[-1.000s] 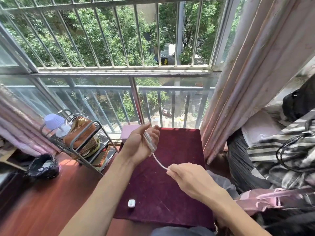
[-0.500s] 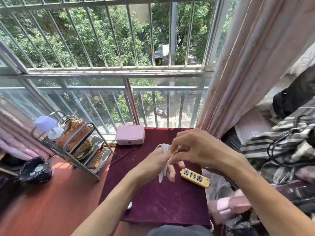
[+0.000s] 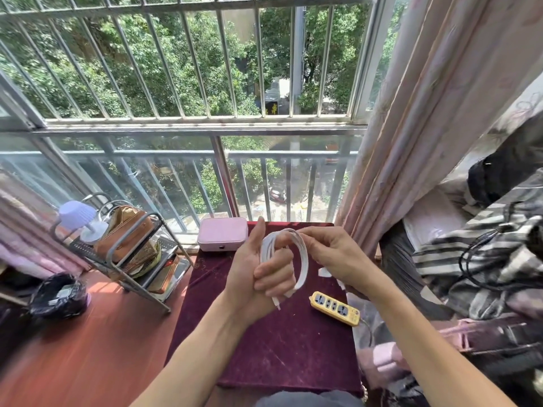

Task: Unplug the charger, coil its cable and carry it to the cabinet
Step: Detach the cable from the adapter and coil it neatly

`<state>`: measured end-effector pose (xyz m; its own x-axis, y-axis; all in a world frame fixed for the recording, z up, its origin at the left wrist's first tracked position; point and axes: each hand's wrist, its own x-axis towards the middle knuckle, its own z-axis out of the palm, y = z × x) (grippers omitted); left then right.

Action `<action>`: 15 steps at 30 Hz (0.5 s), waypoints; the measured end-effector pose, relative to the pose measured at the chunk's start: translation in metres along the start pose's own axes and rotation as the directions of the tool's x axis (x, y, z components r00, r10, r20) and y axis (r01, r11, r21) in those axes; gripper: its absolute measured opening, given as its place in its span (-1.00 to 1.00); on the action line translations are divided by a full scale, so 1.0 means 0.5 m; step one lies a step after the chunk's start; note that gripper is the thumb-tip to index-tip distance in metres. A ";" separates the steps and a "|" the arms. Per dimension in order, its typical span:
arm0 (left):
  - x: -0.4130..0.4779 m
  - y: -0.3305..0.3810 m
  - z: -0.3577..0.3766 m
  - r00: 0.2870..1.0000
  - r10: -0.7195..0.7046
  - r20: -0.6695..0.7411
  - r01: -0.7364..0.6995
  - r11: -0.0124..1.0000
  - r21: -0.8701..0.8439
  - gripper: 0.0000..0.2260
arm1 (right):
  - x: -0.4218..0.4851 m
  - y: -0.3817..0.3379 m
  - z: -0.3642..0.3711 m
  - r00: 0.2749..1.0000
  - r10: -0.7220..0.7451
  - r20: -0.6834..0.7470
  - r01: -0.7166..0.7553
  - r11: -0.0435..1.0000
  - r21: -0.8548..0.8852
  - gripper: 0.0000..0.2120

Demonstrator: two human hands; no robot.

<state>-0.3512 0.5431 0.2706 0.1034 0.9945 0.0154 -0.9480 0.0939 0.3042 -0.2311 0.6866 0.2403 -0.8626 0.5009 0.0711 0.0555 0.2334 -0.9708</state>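
Cable [image 3: 304, 259] now loops wider above maroon table [image 3: 293, 353], beside barred window [image 3: 176, 69].

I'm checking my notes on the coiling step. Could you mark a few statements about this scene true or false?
1. The white cable is wound in loops round the left hand. True.
2. The yellow power strip lies on the maroon table. True.
3. The right hand lies flat on the table. False: it pinches the top of the cable's loops.
4. The cable's end is plugged into the power strip. False: it hangs free below the left hand.
5. The pink box sits on the floor. False: it sits at the table's far edge.
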 end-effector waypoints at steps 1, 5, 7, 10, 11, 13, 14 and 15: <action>0.000 0.004 0.000 1.000 0.020 -0.011 -0.021 0.999 -0.034 -0.53 | -0.005 0.000 0.008 1.000 0.027 -0.003 -0.027 1.000 0.015 -0.77; 0.006 0.022 0.001 0.988 0.122 -0.094 -0.135 0.981 -0.142 -0.62 | -0.026 0.001 0.031 0.990 0.131 0.058 -0.133 0.991 0.034 -0.65; 0.011 0.029 0.000 0.972 0.164 -0.167 -0.189 0.971 -0.146 -0.64 | -0.038 -0.003 0.040 0.981 0.178 0.073 -0.185 0.977 0.103 -0.65; 0.014 0.036 -0.006 0.946 0.150 -0.286 -0.199 0.968 -0.151 -0.62 | -0.054 0.003 0.041 0.967 0.246 0.061 -0.253 0.939 0.235 -0.82; 0.014 0.040 -0.008 0.939 0.124 -0.322 -0.180 0.972 -0.153 -0.62 | -0.057 0.007 0.037 0.964 0.261 0.043 -0.263 0.929 0.261 -0.84; 0.010 0.049 -0.009 0.925 0.063 -0.374 -0.125 0.982 -0.143 -0.63 | -0.063 0.014 0.030 0.963 0.269 -0.005 -0.256 0.919 0.299 -0.85; 0.008 0.054 -0.008 0.920 0.044 -0.388 -0.103 0.986 -0.132 -0.64 | -0.066 0.017 0.026 0.964 0.267 -0.010 -0.250 0.914 0.319 -0.86; 0.006 0.058 -0.007 0.919 0.037 -0.393 -0.094 0.988 -0.126 -0.64 | -0.069 0.019 0.024 0.963 0.269 -0.003 -0.253 0.908 0.335 -0.87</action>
<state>-0.3794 0.5491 0.2763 -0.0585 0.9352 -0.3493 -0.9838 0.0054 0.1791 -0.2068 0.6617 0.2260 -0.8143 0.5476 -0.1924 0.0999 -0.1943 -0.9758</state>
